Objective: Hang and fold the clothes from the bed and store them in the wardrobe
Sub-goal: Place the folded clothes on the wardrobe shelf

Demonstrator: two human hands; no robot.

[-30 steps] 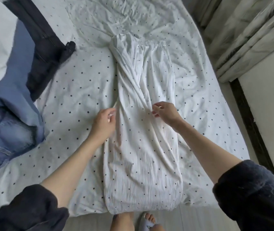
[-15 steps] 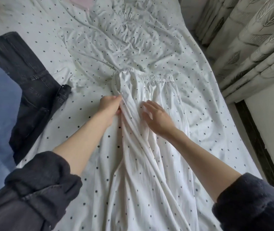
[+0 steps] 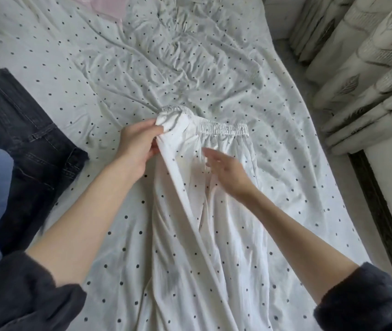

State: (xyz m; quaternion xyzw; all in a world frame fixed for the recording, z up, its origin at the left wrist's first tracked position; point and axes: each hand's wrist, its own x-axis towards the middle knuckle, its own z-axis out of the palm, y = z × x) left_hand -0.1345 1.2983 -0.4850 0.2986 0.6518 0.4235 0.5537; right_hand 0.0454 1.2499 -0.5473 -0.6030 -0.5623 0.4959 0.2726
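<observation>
**Dotted skirt held at its waistband on the bed**

We are pinching the folded left corner of the white dotted skirt (image 3: pixel 214 247) in our left hand (image 3: pixel 137 149), grip closed on the cloth just below the elastic waistband (image 3: pixel 223 128). Our right hand (image 3: pixel 228 173) is hovering open over the skirt, holding nothing. The skirt is lying lengthwise on the bed (image 3: pixel 82 91), with bare sheet right of it up to the edge beside the curtain (image 3: pixel 369 56). One pair of dark jeans (image 3: pixel 23 144) is lying to the left.
</observation>
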